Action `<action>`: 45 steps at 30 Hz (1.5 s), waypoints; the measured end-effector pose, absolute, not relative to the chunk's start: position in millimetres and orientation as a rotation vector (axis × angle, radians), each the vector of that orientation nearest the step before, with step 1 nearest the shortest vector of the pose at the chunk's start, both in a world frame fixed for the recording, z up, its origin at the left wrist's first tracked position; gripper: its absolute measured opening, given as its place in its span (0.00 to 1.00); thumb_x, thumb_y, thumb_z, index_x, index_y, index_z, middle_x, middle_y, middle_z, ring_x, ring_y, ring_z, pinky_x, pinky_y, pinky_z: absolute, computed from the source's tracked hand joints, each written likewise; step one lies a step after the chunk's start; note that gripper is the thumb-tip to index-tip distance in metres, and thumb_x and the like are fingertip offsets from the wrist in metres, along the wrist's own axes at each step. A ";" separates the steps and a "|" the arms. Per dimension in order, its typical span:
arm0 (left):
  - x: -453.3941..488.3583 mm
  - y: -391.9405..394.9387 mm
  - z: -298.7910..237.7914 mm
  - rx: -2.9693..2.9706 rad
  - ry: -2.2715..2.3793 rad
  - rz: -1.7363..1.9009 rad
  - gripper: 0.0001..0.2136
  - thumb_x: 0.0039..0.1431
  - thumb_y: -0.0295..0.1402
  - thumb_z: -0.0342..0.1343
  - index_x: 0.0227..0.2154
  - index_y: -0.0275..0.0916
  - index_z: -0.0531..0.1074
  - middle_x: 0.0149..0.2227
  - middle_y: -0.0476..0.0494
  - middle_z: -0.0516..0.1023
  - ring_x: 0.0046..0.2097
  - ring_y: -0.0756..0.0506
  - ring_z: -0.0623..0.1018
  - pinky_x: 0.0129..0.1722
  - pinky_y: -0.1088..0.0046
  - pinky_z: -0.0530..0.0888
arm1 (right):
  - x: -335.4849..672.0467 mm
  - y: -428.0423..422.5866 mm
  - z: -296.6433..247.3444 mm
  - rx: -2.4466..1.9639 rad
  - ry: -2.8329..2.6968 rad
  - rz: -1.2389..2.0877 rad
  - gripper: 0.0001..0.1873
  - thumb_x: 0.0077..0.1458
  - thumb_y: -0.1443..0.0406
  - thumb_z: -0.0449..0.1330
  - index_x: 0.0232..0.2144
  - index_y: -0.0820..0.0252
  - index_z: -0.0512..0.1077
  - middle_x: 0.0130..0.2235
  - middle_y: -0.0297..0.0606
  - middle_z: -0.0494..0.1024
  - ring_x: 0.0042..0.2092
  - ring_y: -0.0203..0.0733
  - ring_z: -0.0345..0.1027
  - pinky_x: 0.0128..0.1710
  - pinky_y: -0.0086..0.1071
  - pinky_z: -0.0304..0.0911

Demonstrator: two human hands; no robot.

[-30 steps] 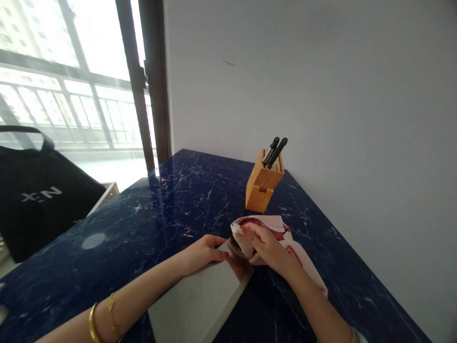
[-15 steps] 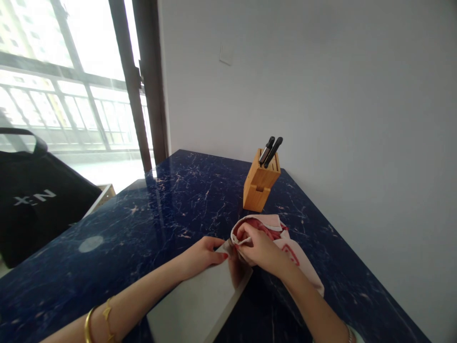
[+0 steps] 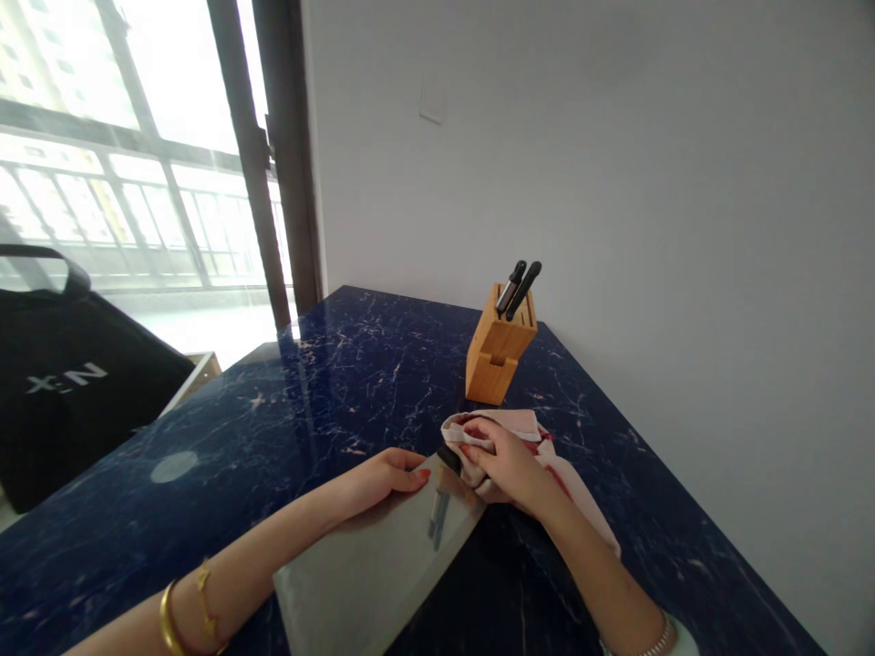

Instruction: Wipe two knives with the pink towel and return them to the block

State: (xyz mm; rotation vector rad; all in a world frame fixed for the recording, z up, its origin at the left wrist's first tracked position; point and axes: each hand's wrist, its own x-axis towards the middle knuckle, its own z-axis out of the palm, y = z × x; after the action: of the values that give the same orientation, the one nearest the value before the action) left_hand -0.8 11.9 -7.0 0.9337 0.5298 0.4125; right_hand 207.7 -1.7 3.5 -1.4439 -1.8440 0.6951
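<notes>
A cleaver with a broad, shiny blade (image 3: 362, 574) points toward me over the table, its blade mirroring the knife handles. A short dark part of its handle (image 3: 448, 456) shows at the far end. My left hand (image 3: 386, 478) pinches the blade's left edge, thumb on top and fingers underneath. A pink and white towel (image 3: 581, 501) with red markings lies bunched on the right. Gripping a fold of it beside the handle is my right hand (image 3: 506, 460); the towel hides the rest of the handle.
Behind the towel stands a wooden knife block (image 3: 496, 351) with two black-handled knives. The dark blue marbled table (image 3: 383, 364) meets a plain wall (image 3: 615, 182). At left are a black bag (image 3: 75, 392) and a window (image 3: 137, 182).
My right hand and the towel fold have drawn slightly back to the right, uncovering the dark handle part. The blade has tilted, and the knife handles' reflection now shows in it.
</notes>
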 end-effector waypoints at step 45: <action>0.3 11.0 -7.2 1.039 0.624 0.421 0.13 0.45 0.32 0.58 0.36 0.33 0.74 0.29 0.43 0.77 0.28 0.48 0.74 0.31 0.75 0.68 | 193.4 -11.1 12.1 -1.459 -1.936 0.613 0.08 0.50 0.66 0.53 0.35 0.57 0.69 0.36 0.36 0.75 0.40 0.40 0.68 0.40 0.32 0.60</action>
State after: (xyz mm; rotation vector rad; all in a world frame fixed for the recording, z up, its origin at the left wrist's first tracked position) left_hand 0.3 11.0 -7.2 1.0391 0.6237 0.4206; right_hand 193.4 -11.1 12.1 -1.4591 -1.9365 0.6132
